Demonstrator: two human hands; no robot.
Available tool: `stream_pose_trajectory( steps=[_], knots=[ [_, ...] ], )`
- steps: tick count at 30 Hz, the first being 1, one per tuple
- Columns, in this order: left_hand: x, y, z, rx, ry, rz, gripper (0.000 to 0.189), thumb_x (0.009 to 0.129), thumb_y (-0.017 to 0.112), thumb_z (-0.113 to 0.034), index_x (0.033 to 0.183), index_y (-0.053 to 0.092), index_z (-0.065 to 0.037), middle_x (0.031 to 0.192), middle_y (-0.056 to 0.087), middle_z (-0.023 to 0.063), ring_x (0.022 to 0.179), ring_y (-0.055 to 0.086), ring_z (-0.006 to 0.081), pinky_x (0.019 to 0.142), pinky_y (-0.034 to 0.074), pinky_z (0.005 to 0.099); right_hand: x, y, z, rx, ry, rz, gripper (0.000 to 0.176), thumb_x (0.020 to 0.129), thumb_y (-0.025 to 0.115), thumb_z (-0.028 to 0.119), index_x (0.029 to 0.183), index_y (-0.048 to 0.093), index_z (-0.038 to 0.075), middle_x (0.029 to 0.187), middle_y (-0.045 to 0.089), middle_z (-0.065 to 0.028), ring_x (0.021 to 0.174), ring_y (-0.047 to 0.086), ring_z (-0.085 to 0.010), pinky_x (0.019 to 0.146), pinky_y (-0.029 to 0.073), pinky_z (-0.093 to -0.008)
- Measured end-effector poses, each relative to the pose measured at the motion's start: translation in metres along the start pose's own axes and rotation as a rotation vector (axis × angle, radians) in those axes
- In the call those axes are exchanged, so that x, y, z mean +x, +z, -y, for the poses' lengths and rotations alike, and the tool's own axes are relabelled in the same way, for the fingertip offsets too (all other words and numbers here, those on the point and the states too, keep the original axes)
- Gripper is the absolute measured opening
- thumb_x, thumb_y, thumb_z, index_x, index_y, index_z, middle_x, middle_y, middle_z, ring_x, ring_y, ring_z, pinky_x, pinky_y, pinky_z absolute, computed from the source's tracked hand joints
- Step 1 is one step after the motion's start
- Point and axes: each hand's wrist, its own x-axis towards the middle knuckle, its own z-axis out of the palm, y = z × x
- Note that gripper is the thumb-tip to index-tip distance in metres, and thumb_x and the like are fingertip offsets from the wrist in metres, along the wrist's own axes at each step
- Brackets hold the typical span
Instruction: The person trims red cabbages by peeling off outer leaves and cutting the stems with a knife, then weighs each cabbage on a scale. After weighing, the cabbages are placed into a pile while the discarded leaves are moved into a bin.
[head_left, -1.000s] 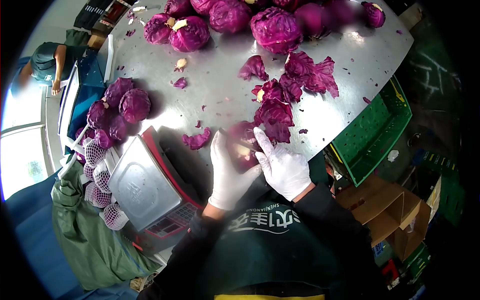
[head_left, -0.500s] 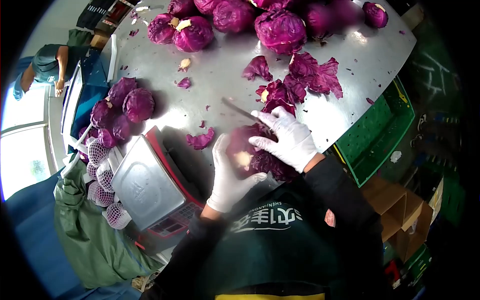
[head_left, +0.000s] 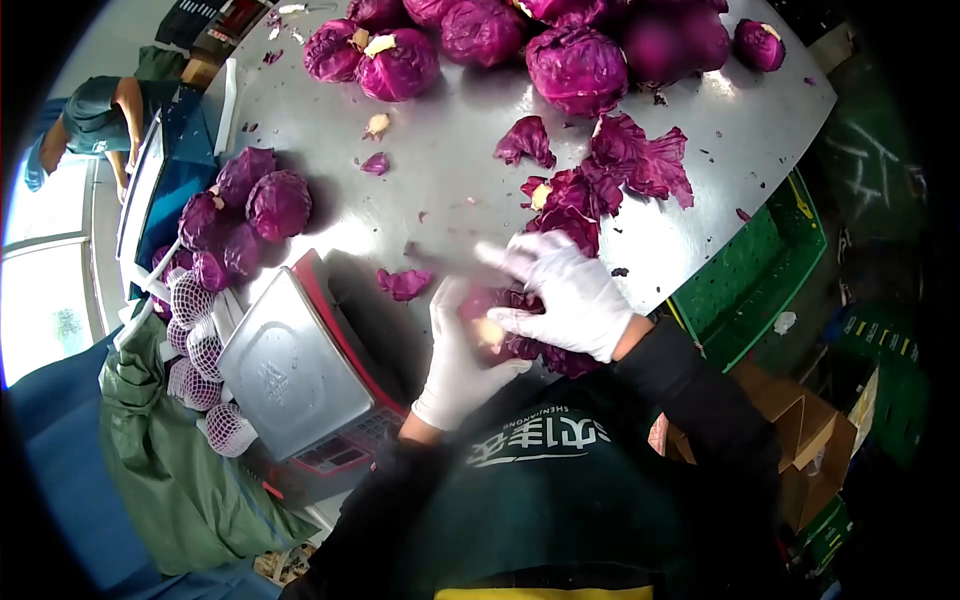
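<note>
At the tabletop's (head_left: 450,130) near edge, your left hand (head_left: 452,365) clamps a cabbage (head_left: 492,334); your right hand's (head_left: 577,295) fingers grip a blurred knife (head_left: 432,256).

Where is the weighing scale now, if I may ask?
In the head view, the scale sits at left, between the net-wrapped cabbages and the left hand.

Knife (head_left: 424,254) mostly a dark blur

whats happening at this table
A person's gloved left hand cups a red cabbage, pale stem end showing. The right hand holds what looks like a knife, its blade blurred. Loose leaves lie beyond on the metal table, with more cabbage heads at the far side.
</note>
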Motion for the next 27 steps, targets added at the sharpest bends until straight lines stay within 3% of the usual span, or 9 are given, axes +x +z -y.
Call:
stream_pose_trajectory(
  steps=[1,6,7,10,14,18,23,26,27],
  knots=[
    [0.0,-0.001,0.002,-0.01,0.011,0.022,0.119,0.062,0.093,-0.015,0.15,0.015,0.002,0.143,0.031,0.0187,0.138,0.034,0.0295,0.115,0.03,0.0406,0.0,0.001,0.003,0.044,0.014,0.101,0.06,0.086,0.07,0.051,0.136,0.06,0.019,0.125,0.058,-0.0095,0.113,0.057,-0.0314,0.096,0.05,-0.0401],
    [0.004,-0.007,0.001,0.032,0.09,0.052,0.121,0.063,0.093,-0.015,0.152,0.012,0.002,0.147,0.028,0.0197,0.139,0.034,0.0302,0.116,0.03,0.0417,0.001,0.004,-0.013,-0.071,-0.195,0.001,0.047,0.092,0.063,0.04,0.135,0.059,0.021,0.102,0.059,-0.007,0.09,0.064,-0.0277,0.076,0.055,-0.0389],
    [0.003,-0.006,0.001,0.051,0.108,0.055,0.122,0.063,0.093,-0.015,0.152,0.012,0.002,0.148,0.027,0.02,0.139,0.034,0.0303,0.116,0.03,0.042,0.0,0.001,-0.013,-0.074,-0.192,0.023,0.048,0.091,0.065,0.037,0.136,0.059,0.021,0.104,0.061,-0.0068,0.089,0.065,-0.0273,0.076,0.055,-0.0382],
    [0.003,-0.003,0.006,-0.045,0.108,0.043,0.113,0.06,0.091,-0.019,0.149,0.022,0.0,0.149,0.028,0.0258,0.138,0.03,0.0434,0.113,0.03,0.0496,-0.002,-0.016,-0.005,-0.063,-0.1,0.174,0.052,0.088,0.067,0.028,0.137,0.056,0.019,0.111,0.065,-0.0099,0.087,0.068,-0.0282,0.076,0.056,-0.0385],
    [0.007,-0.003,-0.002,0.046,0.206,0.022,0.113,0.06,0.091,-0.019,0.149,0.023,0.002,0.149,0.028,0.0282,0.138,0.031,0.0463,0.114,0.029,0.0505,-0.001,-0.002,0.006,-0.042,0.112,0.128,0.052,0.084,0.06,0.027,0.134,0.056,0.014,0.106,0.067,-0.0132,0.091,0.069,-0.0341,0.08,0.055,-0.0454],
    [0.009,-0.004,0.002,0.072,0.173,0.045,0.112,0.06,0.09,-0.018,0.148,0.024,0.003,0.15,0.028,0.0282,0.139,0.03,0.0469,0.114,0.029,0.0504,0.004,-0.002,-0.001,-0.068,0.105,0.123,0.045,0.084,0.059,0.023,0.128,0.059,0.015,0.102,0.068,-0.0141,0.091,0.069,-0.0345,0.08,0.055,-0.0448],
    [0.011,-0.003,0.0,0.094,0.179,0.049,0.112,0.061,0.09,-0.018,0.149,0.025,0.003,0.151,0.026,0.0282,0.14,0.028,0.0472,0.115,0.029,0.0498,0.006,-0.012,-0.019,-0.042,0.014,-0.002,0.038,0.083,0.062,0.017,0.12,0.063,0.02,0.091,0.066,-0.0084,0.075,0.066,-0.0313,0.068,0.055,-0.0423],
    [0.008,-0.003,0.005,-0.069,0.123,0.035,0.113,0.06,0.091,-0.012,0.149,0.023,0.002,0.15,0.029,0.0218,0.14,0.032,0.0349,0.117,0.028,0.0436,0.006,0.001,-0.031,-0.185,-0.065,-0.099,0.036,0.084,0.061,0.019,0.12,0.062,0.019,0.086,0.063,-0.0099,0.074,0.066,-0.0327,0.066,0.054,-0.045],
    [0.005,-0.004,0.008,-0.119,0.102,0.027,0.113,0.06,0.091,-0.01,0.148,0.022,0.001,0.15,0.03,0.0197,0.14,0.034,0.0308,0.118,0.028,0.0416,0.011,-0.004,-0.032,-0.27,0.064,-0.035,0.037,0.085,0.059,0.019,0.121,0.063,0.018,0.088,0.067,-0.0105,0.075,0.067,-0.0328,0.068,0.055,-0.0449]
  ],
)
